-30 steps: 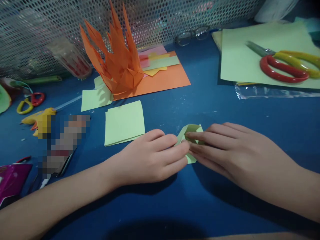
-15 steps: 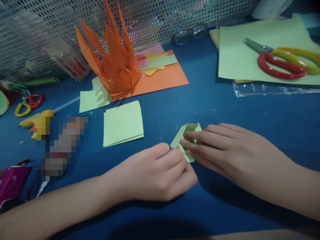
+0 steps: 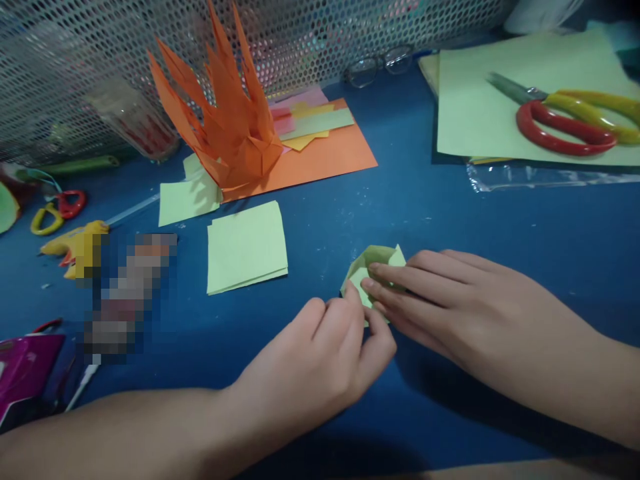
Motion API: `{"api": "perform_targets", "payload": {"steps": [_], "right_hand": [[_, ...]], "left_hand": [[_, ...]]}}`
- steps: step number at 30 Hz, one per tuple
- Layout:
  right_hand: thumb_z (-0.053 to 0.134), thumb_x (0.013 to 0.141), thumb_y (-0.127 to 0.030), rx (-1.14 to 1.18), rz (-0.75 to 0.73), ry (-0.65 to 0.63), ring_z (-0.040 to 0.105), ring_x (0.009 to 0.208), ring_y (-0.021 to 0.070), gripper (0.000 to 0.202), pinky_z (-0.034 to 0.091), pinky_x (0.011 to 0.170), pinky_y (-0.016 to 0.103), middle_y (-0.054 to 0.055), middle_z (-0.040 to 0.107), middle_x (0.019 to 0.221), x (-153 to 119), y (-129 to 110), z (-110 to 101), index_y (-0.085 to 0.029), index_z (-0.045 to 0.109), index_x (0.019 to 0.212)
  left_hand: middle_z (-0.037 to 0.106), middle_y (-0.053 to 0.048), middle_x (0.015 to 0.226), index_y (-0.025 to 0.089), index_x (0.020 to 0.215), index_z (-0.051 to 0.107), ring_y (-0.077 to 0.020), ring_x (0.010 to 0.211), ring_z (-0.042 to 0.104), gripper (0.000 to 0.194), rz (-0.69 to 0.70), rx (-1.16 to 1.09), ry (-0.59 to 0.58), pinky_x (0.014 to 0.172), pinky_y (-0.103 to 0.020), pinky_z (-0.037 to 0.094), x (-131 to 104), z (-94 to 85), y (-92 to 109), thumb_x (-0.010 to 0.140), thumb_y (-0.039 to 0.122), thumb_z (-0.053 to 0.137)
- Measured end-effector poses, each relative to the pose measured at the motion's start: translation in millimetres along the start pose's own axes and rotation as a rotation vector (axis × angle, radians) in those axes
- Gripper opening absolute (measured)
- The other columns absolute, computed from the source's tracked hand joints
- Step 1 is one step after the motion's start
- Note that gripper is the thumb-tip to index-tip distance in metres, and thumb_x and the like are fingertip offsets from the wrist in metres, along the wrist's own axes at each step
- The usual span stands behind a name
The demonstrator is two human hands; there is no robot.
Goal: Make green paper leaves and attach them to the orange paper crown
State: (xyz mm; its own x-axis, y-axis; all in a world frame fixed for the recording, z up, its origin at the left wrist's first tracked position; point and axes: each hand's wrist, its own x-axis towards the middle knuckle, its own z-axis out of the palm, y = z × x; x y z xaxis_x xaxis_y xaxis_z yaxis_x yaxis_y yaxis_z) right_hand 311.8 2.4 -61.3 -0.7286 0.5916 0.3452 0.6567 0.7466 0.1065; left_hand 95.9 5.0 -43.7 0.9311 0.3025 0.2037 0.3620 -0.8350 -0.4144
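Note:
A small piece of folded light green paper (image 3: 376, 255) lies on the blue tabletop between my hands, its far edges standing up a little. My left hand (image 3: 325, 347) is closed at its near left side, with the index fingertip on the paper and the other fingers curled. From the right, my right hand (image 3: 460, 307) reaches over with its fingers fairly straight, fingertips holding the paper down. Its thumb is hidden. Left of the paper lies a stack of light green paper squares (image 3: 247, 248). Behind that stack stands a spiky orange folded-paper piece (image 3: 235, 127).
Scissors (image 3: 565, 127) rest on large green sheets (image 3: 475, 100) at the right. Eyeglasses (image 3: 380, 67) lie by the perforated metal screen (image 3: 320, 40). To the left are a yellow glue gun (image 3: 83, 247), small scissors (image 3: 60, 210), a jar (image 3: 145, 127) and a purple object (image 3: 33, 363).
My left hand has turned, and its index finger now stretches farther onto the paper. More of the paper's left edge shows, standing up. My right hand has barely moved.

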Motion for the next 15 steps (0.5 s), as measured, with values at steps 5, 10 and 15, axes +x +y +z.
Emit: {"api": "perform_targets", "payload": {"steps": [5, 10, 15], "right_hand": [[0.045, 0.096, -0.011, -0.01, -0.004, -0.015, 0.068, 0.096, 0.0261, 0.029, 0.056, 0.075, 0.039, 0.011, 0.075, 0.109, 0.5, -2.6, -1.0, -0.014, 0.074, 0.103], [0.044, 0.097, -0.01, 0.003, -0.035, -0.023, 0.069, 0.098, 0.0276, 0.031, 0.057, 0.076, 0.042, 0.013, 0.075, 0.11, 1.6, -4.3, -0.5, -0.01, 0.072, 0.109], [0.043, 0.096, -0.009, -0.023, -0.017, -0.026, 0.068, 0.095, 0.0292, 0.033, 0.057, 0.074, 0.044, 0.015, 0.075, 0.108, 2.4, -8.2, -0.5, -0.007, 0.071, 0.112]], "left_hand": [[0.077, -0.011, 0.101, 0.011, 0.11, 0.061, -0.0169, 0.075, 0.066, 0.021, 0.05, 0.009, -0.017, 0.067, -0.029, 0.048, 1.0, -3.4, -1.4, 0.095, 0.011, 0.047], [0.077, -0.009, 0.101, 0.011, 0.113, 0.062, -0.0165, 0.08, 0.067, 0.024, 0.061, 0.022, -0.031, 0.07, -0.029, 0.048, -1.4, -4.9, -1.3, 0.096, 0.009, 0.045], [0.077, -0.011, 0.098, 0.011, 0.112, 0.06, -0.017, 0.079, 0.067, 0.022, -0.031, 0.014, 0.006, 0.07, -0.028, 0.049, -3.9, -1.7, 2.9, 0.094, 0.008, 0.048]]}}
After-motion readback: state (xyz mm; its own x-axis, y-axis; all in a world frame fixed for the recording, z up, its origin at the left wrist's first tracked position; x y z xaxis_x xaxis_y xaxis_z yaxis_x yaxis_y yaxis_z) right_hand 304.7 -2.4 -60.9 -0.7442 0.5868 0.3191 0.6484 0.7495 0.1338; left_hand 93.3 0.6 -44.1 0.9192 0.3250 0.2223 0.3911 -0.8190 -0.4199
